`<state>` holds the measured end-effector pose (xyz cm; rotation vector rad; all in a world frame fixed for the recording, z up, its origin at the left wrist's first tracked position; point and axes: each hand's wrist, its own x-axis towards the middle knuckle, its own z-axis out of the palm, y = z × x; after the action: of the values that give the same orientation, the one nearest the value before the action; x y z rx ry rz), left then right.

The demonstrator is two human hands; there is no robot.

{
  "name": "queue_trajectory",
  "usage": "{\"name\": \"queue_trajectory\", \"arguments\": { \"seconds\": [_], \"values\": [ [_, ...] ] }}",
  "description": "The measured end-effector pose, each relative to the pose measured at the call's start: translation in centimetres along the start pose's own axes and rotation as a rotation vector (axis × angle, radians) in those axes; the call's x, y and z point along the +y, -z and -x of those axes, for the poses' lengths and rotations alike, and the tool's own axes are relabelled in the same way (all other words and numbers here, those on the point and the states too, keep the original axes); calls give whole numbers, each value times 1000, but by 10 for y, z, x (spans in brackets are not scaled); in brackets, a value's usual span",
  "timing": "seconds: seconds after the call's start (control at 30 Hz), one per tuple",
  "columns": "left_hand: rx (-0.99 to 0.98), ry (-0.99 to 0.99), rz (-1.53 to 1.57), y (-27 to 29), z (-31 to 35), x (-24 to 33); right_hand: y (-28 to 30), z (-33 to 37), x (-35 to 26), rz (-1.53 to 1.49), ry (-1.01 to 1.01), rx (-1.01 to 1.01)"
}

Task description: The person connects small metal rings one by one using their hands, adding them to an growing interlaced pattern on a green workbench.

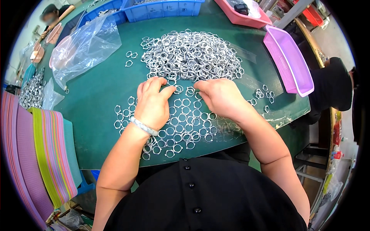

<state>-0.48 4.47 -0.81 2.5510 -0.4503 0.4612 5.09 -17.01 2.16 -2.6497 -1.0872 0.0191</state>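
Note:
A large heap of silvery metal rings point(192, 54) with small tabs lies on the green tabletop. My left hand point(152, 102), a pale bracelet on its wrist, is at the heap's near edge with bent fingers. Its thumb and index finger close at a metal ring point(178, 89). Opposite it, my right hand point(223, 96) has its index finger and thumb pinched beside another ring point(190, 91); the fingers partly hide the contact. Between my forearms, many loose rings point(186, 119) are spread in a single layer.
Blue bins point(163, 11) and a pink basin point(246, 15) stand at the back. A purple basket point(287, 61) sits at the right edge. Clear plastic bag point(88, 50) lies at the left, near stacked coloured baskets point(50, 154). Another person point(54, 17) is at far left.

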Motion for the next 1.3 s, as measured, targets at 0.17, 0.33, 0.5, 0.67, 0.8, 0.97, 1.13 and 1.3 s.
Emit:
{"name": "queue_trajectory", "arguments": {
  "seconds": [0.17, 0.33, 0.5, 0.67, 0.8, 0.97, 1.13, 1.3],
  "values": [
    [-34, -46, -17, 0, 0, -1, -6, -1, -7, -53, -17, 37],
    [-50, -61, -33, 1, 0, 0, -10, -2, -5, 52, -30, 46],
    [-31, -40, 15, 1, -1, -1, -11, -5, -8, 26, -2, 62],
    [30, -21, 68, -1, -1, -4, -11, -7, -11, 68, 81, 28],
    [68, 44, 82, 2, -2, -4, -6, -4, -8, -14, 131, 94],
    [42, -2, 29, 1, 1, -6, -3, -1, -8, -11, 190, -11],
    [31, -1, 48, 5, 1, -7, -6, -4, -10, -19, 148, -13],
    [71, 28, 55, 2, -1, -10, -3, -11, -11, -51, 164, -22]
  ]
}}
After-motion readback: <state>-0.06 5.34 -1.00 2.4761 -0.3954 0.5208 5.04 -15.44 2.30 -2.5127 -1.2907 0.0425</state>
